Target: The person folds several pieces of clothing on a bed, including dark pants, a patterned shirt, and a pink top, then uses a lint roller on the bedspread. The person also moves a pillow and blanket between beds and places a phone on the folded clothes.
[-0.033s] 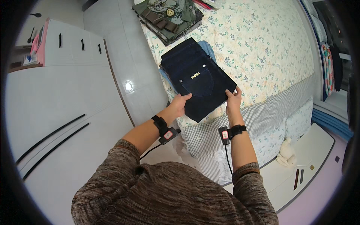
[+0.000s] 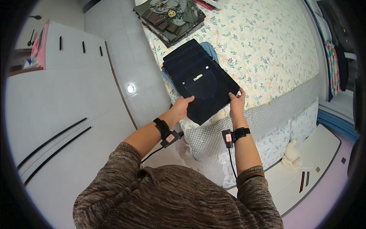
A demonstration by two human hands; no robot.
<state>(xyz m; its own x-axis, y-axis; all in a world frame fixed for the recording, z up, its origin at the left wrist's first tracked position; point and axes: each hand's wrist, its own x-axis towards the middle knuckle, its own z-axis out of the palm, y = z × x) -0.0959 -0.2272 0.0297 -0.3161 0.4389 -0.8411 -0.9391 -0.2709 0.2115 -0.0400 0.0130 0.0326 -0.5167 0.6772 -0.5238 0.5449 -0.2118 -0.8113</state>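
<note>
Folded dark navy jeans lie on the bed, back pocket upward, with two round studs and a small pale emblem on it. Lighter blue folded denim peeks out beneath their upper edge and left side. My left hand grips the jeans' lower left edge, thumb on top and fingers tucked underneath. At the right corner, my right hand pinches the jeans between thumb and fingers. Black straps with small boxes and cables circle both wrists.
A stack of folded camouflage clothes sits beyond the jeans. The bed has a floral sheet and a checked strip. White cabinets stand left across the tiled floor. A plush toy rests by the headboard at right.
</note>
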